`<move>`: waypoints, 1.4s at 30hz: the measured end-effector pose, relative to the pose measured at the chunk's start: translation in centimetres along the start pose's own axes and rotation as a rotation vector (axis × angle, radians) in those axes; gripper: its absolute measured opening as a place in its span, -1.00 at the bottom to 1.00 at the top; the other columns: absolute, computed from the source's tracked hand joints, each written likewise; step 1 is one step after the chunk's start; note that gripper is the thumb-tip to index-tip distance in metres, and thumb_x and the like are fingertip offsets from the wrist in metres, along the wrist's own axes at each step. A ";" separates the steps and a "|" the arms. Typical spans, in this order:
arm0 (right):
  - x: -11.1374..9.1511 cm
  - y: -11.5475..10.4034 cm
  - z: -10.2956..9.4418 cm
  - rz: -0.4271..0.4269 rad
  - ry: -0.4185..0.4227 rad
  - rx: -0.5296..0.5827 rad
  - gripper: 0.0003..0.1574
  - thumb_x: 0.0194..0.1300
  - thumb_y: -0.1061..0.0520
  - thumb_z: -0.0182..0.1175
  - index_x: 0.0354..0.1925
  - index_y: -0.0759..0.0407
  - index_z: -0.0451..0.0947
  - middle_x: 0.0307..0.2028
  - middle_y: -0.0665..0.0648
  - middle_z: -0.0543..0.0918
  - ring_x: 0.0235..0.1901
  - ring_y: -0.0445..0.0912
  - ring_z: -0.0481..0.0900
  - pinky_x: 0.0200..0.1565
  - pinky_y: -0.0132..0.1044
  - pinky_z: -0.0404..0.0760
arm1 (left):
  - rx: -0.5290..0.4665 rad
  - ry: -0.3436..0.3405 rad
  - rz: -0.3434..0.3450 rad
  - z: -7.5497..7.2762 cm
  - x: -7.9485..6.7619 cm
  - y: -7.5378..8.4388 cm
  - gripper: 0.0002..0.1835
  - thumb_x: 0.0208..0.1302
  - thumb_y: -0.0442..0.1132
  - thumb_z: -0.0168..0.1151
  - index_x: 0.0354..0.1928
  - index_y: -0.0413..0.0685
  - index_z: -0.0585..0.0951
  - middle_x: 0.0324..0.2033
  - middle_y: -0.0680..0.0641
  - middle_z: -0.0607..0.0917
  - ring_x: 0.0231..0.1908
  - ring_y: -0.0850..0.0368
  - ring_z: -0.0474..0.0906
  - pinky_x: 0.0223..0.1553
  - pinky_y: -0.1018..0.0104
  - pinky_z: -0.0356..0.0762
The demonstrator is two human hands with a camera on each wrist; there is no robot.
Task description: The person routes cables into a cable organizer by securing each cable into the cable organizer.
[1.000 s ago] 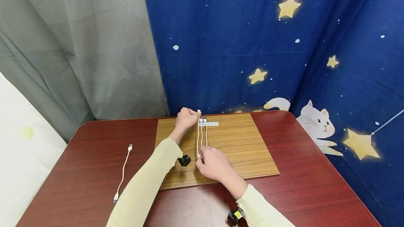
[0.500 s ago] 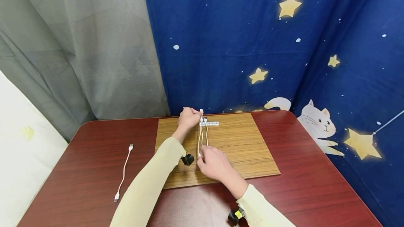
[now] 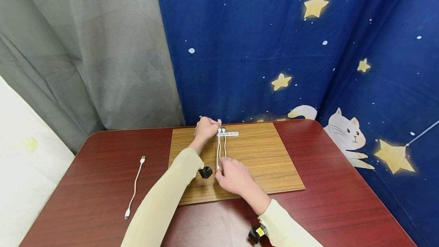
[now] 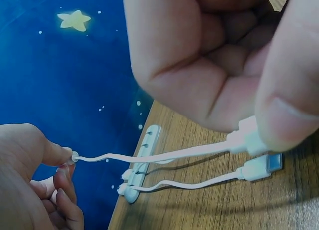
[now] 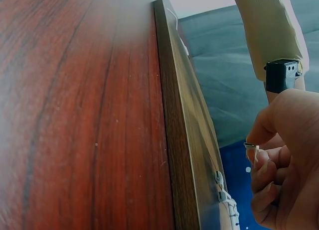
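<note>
A short white USB cable (image 4: 169, 155) stretches between both hands over a white cable-clip strip (image 3: 231, 134). My left hand (image 3: 207, 128) pinches its far end beside the strip's left end. With thumb and fingers my right hand (image 3: 234, 176) grips the near connector, low over the wooden board (image 3: 264, 155). Two more white cables sit in the strip. One of these, a white cable (image 4: 199, 182), ends in a plug (image 4: 259, 168) just below the right thumb in the left wrist view. The right hand partly hides the cables' near ends.
A loose white USB cable (image 3: 135, 186) lies on the red-brown table (image 3: 99, 174), left of the board. Blue star-patterned curtain (image 3: 240, 48) and grey curtain (image 3: 130, 48) hang behind the table's far edge. Black wrist cameras (image 3: 205, 172) are worn at both wrists.
The left hand has shifted slightly right with the far end of the cable, bringing the cable closer to the strip's left end. The right hand has barely moved.
</note>
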State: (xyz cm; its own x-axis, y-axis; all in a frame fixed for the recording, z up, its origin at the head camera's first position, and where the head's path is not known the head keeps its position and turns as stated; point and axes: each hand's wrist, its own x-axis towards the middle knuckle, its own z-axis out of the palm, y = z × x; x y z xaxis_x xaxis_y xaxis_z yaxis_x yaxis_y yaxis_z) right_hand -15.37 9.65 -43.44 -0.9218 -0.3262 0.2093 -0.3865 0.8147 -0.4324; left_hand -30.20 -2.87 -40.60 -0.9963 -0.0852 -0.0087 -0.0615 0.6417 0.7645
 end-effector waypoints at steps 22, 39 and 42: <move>-0.1 1.2 -1.4 0.095 -0.053 -0.037 -0.78 0.22 0.12 0.23 -0.49 -0.02 0.38 -0.61 -0.02 0.41 -0.55 -0.05 0.44 -0.53 -0.10 0.42 | 0.002 0.006 -0.038 1.7 0.4 1.1 -0.73 0.31 0.04 0.32 -0.41 0.06 0.79 -0.27 0.00 0.74 -0.22 -0.05 0.62 -0.19 -0.02 0.51; -0.1 1.9 -1.8 0.142 -0.073 -0.036 -0.74 0.25 0.11 0.21 -0.52 0.03 0.36 -0.64 0.03 0.41 -0.58 -0.03 0.43 -0.53 -0.10 0.39 | 0.002 0.030 -0.050 3.5 0.7 1.1 -0.76 0.33 0.05 0.32 -0.35 0.10 0.81 -0.23 0.01 0.75 -0.17 -0.03 0.62 -0.10 -0.01 0.50; -0.1 2.2 -1.8 0.136 -0.075 -0.045 -0.74 0.24 0.12 0.21 -0.53 0.04 0.36 -0.65 0.03 0.39 -0.57 -0.03 0.42 -0.52 -0.10 0.40 | 0.005 0.029 -0.046 3.7 0.8 0.9 -0.75 0.33 0.05 0.32 -0.38 0.10 0.80 -0.25 0.01 0.75 -0.17 -0.03 0.63 -0.10 -0.01 0.51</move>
State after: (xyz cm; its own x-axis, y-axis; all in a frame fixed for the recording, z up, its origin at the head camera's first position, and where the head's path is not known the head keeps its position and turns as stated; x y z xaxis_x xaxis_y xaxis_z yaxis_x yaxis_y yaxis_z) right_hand -16.11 12.36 -42.84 -0.9659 -0.2446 0.0850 -0.2576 0.8737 -0.4126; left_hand -31.29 0.43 -42.31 -0.9903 -0.1370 -0.0251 -0.1078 0.6403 0.7605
